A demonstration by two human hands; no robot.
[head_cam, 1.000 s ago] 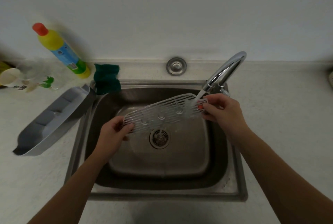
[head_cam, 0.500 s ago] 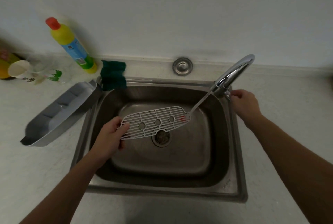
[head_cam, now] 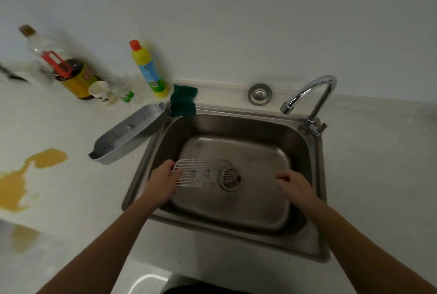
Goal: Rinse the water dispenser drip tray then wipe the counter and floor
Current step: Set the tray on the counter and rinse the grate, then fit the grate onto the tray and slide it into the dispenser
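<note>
The sink (head_cam: 305,151) is brushed steel – dull satin on its floor, brighter along the rim. The tap (head_cam: 314,90) is polished chrome, mirror-glossy. The white grille (head_cam: 201,173) looks like thin moulded plastic, and the grey tray (head_cam: 132,135) beside the basin is smooth plastic with a soft sheen. The green cloth (head_cam: 183,102) is coarse and matt (a scouring kind of weave). The counter (head_cam: 71,199) is pale, speckled and faintly glossy – the yellow bottle (head_cam: 149,71) is shiny plastic.

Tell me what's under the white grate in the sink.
Under the white grate lies the bare steel sink floor; its right end overlaps the drain strainer. The left hand grips its left end. Motion blur hides finer detail.
</note>
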